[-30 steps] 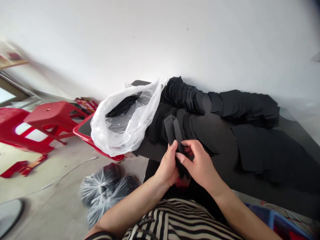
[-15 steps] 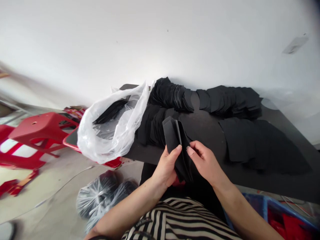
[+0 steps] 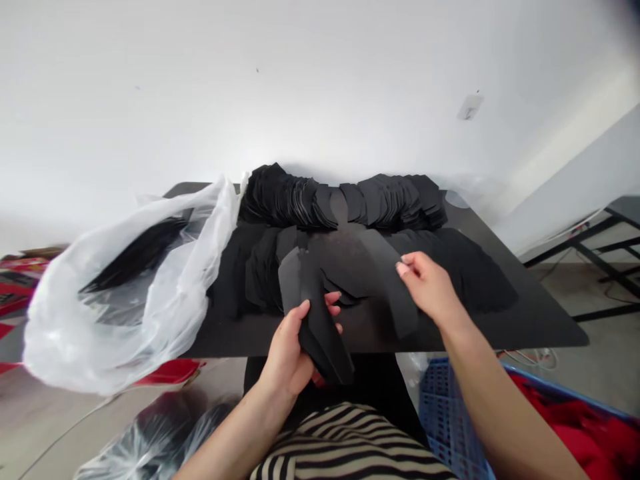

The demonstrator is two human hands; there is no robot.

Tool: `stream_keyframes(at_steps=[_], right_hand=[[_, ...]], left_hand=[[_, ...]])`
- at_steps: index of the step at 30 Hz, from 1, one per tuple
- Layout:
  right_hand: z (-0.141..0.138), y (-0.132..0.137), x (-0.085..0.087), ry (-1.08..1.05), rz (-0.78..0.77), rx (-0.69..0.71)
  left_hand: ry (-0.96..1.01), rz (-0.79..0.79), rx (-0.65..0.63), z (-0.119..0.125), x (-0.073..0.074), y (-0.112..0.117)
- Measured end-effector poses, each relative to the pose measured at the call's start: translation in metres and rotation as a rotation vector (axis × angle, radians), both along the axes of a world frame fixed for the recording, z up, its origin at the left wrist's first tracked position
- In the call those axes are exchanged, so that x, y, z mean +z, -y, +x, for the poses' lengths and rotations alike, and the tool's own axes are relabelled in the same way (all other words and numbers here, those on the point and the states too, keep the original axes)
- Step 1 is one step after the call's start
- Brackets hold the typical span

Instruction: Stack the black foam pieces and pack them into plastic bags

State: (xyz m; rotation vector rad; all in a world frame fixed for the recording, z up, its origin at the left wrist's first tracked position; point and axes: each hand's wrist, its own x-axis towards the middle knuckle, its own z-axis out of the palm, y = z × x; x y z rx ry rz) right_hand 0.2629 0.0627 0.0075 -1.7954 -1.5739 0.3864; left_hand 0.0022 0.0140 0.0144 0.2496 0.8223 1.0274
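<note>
My left hand point(image 3: 295, 347) is wrapped round a thin stack of long, flat black pieces point(image 3: 317, 320), thumb on top and fingertips showing along its right edge. Between thumb and fingers of my right hand point(image 3: 425, 283) is a single black piece point(image 3: 393, 280), slightly smeared by motion and apart from the stack. Both hands are over the front part of the black table point(image 3: 540, 327). Beyond my left hand lie overlapping black pieces point(image 3: 260, 267). To the right of and beyond my right hand is another fanned pile of black pieces point(image 3: 470, 267). Their material I cannot tell.
Two more rows of black pieces point(image 3: 395, 200) lie by the wall. An open white plastic bag point(image 3: 210, 267) with black pieces inside covers the table's left end. Below right stands a blue plastic crate point(image 3: 440, 407) holding red material point(image 3: 585, 433). Filled clear bags point(image 3: 145, 440) rest on the floor.
My right hand has drawn one black piece away from the stack, out to the right. The left hand keeps hold of the stack. The view has turned rightward.
</note>
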Motion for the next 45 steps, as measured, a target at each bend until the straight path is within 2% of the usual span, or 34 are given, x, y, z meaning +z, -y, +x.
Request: stream_keyframes(at_steps=[2, 4, 6, 7, 9, 11, 13, 15, 17, 21, 25, 27, 30, 32, 34, 36, 40, 42, 45], right_hand=[[0.030, -0.016, -0.010, 0.122, -0.047, -0.095], [0.047, -0.025, -0.017, 0.287, -0.152, -0.145], [0.051, -0.027, -0.020, 0.484, -0.212, -0.185], [0.047, -0.026, -0.020, 0.574, -0.192, -0.198], [0.031, -0.017, -0.016, 0.665, -0.055, -0.176], [0.003, -0.004, -0.009, 0.582, 0.105, -0.059], [-0.032, 0.011, -0.003, 0.384, 0.193, 0.132], [-0.068, 0.025, 0.001, 0.219, 0.202, 0.313], [-0.098, 0.037, 0.001, 0.112, 0.163, 0.404], [-0.134, 0.049, 0.000, -0.039, 0.148, 0.427], [-0.150, 0.046, 0.002, -0.219, 0.122, 0.423], [-0.151, 0.036, 0.002, -0.334, 0.024, 0.424], [-0.138, 0.002, -0.006, -0.431, -0.066, 0.392], [-0.121, -0.028, -0.015, -0.370, -0.078, 0.305], [-0.103, -0.054, -0.026, -0.186, -0.142, 0.204], [-0.089, -0.069, -0.033, -0.050, -0.196, 0.156], [-0.083, -0.066, -0.041, 0.239, -0.207, 0.210], [-0.093, -0.058, -0.044, 0.383, -0.193, 0.276], [-0.118, -0.056, -0.048, 0.396, -0.176, 0.335]], left_hand=[[0.041, -0.003, -0.036, -0.001, 0.000, 0.001], [0.084, -0.012, -0.084, -0.001, 0.000, 0.002], [0.140, -0.014, -0.133, -0.003, -0.001, 0.004], [0.168, -0.008, -0.152, -0.004, -0.002, 0.004], [0.208, 0.013, -0.171, -0.006, -0.003, 0.005], [0.231, 0.036, -0.147, -0.008, -0.005, 0.006], [0.260, 0.039, -0.106, -0.010, -0.007, 0.007], [0.271, -0.005, -0.047, -0.012, -0.011, 0.007], [0.248, -0.092, 0.029, -0.015, -0.014, 0.007], [0.206, -0.211, 0.144, -0.026, -0.019, 0.009], [0.139, -0.212, 0.207, -0.034, -0.021, 0.013], [0.095, -0.181, 0.211, -0.037, -0.021, 0.016], [0.076, -0.092, 0.124, -0.046, -0.020, 0.019], [0.071, -0.036, 0.070, -0.054, -0.020, 0.020], [0.073, -0.015, 0.056, -0.063, -0.020, 0.022], [0.091, -0.014, 0.070, -0.070, -0.021, 0.023], [0.126, 0.000, 0.087, -0.077, -0.026, 0.025], [0.134, 0.009, 0.115, -0.077, -0.028, 0.024], [0.165, 0.011, 0.143, -0.075, -0.029, 0.020]])
